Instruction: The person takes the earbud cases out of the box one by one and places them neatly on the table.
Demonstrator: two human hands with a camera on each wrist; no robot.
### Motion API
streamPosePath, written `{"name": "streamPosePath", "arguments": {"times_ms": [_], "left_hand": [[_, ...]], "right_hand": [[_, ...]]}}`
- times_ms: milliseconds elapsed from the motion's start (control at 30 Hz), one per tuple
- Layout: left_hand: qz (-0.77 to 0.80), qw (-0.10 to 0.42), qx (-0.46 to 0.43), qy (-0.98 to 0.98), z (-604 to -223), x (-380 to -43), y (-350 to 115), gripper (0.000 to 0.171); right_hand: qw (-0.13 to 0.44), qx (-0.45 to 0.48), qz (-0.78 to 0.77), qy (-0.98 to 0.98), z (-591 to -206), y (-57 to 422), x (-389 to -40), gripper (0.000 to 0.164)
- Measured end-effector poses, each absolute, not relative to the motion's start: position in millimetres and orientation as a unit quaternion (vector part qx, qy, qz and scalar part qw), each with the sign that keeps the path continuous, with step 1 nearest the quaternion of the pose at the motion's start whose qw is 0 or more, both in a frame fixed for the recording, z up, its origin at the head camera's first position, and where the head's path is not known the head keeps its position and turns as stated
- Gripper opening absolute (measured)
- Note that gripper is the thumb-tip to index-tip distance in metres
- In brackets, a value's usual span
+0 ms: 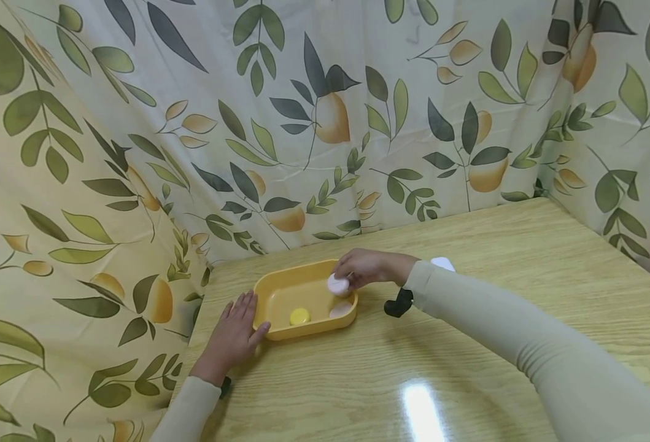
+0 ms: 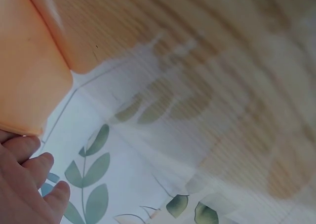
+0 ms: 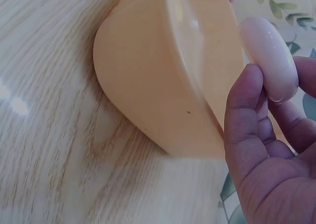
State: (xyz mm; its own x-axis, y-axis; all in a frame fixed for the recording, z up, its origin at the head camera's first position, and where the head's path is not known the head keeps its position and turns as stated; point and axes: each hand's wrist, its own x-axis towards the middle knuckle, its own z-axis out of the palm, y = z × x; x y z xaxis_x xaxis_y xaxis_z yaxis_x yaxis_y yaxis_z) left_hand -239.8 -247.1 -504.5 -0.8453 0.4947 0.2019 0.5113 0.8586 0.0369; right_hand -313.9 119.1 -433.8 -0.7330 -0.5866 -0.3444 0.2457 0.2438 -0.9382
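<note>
A yellow-orange basin with rounded corners stands on the table. My left hand rests on its left end, fingers extended along the rim and thumb toward the front corner; some fingertips show in the left wrist view. Over the basin's right end, my right hand pinches a pale pink, smooth round disc between thumb and fingers. Inside lie a yellow round piece near the front wall and a pale pink flat piece at the right end, below the held disc.
A white object lies behind my right wrist, partly hidden by the sleeve. The wood-grain table extends to the right and front. Leaf-printed curtains border it at the back and both sides. A black wrist mount hangs below my right wrist.
</note>
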Motion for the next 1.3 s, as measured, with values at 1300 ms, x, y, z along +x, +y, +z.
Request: {"name": "streamPosePath", "arguments": {"times_ms": [1300], "left_hand": [[-0.064, 0.098, -0.264, -0.957, -507.8, -239.3, -248.4, 0.078]], "right_hand": [[0.32, -0.102, -0.609, 0.718, -438.9, 162.5, -313.3, 0.025]]}}
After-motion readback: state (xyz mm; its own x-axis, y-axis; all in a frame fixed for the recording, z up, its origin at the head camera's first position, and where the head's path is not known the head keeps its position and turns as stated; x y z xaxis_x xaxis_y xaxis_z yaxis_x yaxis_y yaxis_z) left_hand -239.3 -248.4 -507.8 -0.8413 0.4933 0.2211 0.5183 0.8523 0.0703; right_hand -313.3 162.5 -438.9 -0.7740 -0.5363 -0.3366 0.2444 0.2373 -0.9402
